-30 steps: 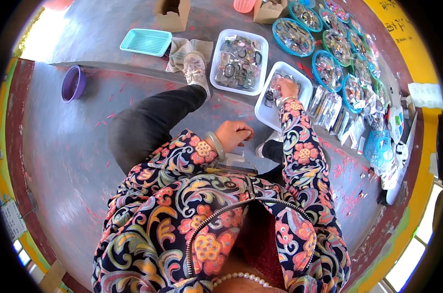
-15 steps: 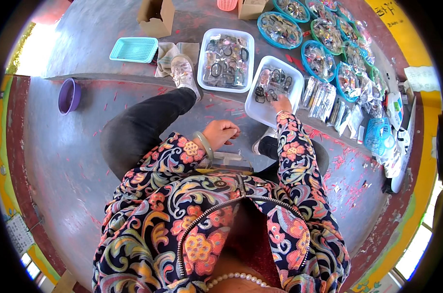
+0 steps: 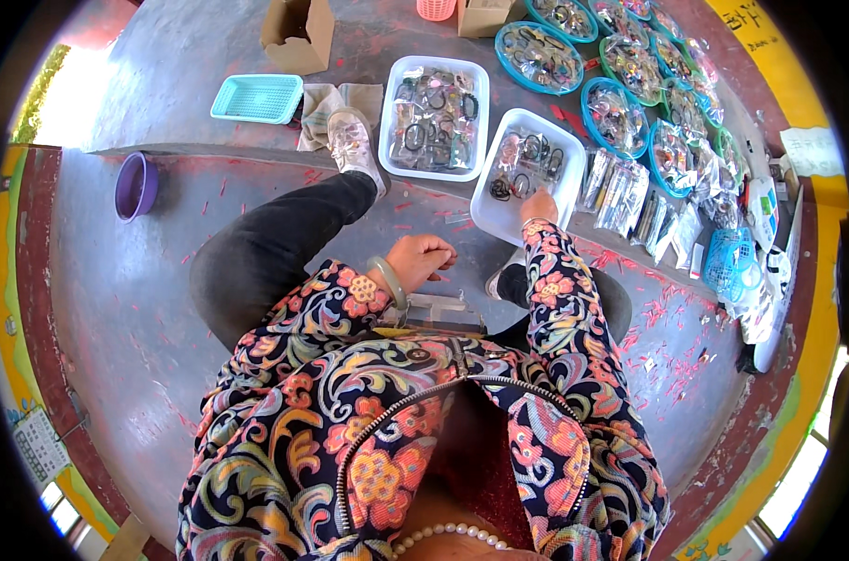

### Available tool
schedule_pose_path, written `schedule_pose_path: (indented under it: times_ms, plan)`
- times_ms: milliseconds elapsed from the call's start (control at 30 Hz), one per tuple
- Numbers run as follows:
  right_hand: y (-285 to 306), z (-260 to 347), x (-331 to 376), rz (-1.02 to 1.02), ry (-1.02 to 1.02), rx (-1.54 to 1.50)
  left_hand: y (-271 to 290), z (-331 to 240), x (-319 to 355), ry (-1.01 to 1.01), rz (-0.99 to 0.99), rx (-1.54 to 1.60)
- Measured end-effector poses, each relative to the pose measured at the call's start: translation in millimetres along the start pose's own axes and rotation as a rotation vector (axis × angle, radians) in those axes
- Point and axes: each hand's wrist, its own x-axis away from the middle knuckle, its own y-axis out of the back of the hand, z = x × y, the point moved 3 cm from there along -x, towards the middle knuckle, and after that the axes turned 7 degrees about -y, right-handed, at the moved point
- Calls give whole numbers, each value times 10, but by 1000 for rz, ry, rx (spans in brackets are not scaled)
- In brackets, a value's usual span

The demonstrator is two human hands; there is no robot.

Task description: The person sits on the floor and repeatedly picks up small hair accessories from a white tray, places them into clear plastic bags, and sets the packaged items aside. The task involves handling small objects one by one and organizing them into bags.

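My right hand (image 3: 538, 206) reaches into the near end of a white plastic tub (image 3: 499, 221), fingers drawn together and pointing down. What they may hold is too small to make out. Just beyond it in the tub lie small clear bags with black bands (image 3: 535, 148), and a dark coiled band (image 3: 500, 190) is close to its left side. My left hand (image 3: 423, 259), with a pale bangle (image 3: 389, 283) at the wrist, hovers over my lap. Its fingers are loosely curled, and nothing shows in them. A second white tub (image 3: 434, 168) stands to the left, filled with similar bagged bands.
Blue and green baskets (image 3: 539, 58) of bagged goods crowd the far right, with clear packets (image 3: 621, 196) before them. A turquoise basket (image 3: 256, 98), an open cardboard box (image 3: 297, 37) and a purple tub (image 3: 136, 187) stand leftward. A raised step edge (image 3: 228, 154) crosses the floor.
My right hand has drawn slightly toward me inside the tub. My left hand stays nearly where it was, still curled. The whole view has shifted very slightly.
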Motion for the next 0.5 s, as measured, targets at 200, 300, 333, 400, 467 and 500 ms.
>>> schedule_pose_path:
  times_ms: [200, 300, 333, 400, 467, 500]
  plan:
    - [312, -74, -132, -124, 281, 317, -18, 66, -16, -30, 14, 12]
    - [535, -49, -288, 27, 346, 73, -16, 25, -9, -53, 11, -15]
    - [657, 46, -259, 221, 215, -350, 14, 13, 3, -58, -7, -24]
    - [940, 261, -12, 634, 20, -1092, 64, -26, -2, -113, -47, -31]
    - [1170, 498, 385, 955, 76, -1442, 108, -80, -16, -144, -93, 22]
    - [1291, 638, 666, 1057, 183, -1462, 135, -110, -8, -143, -126, 83]
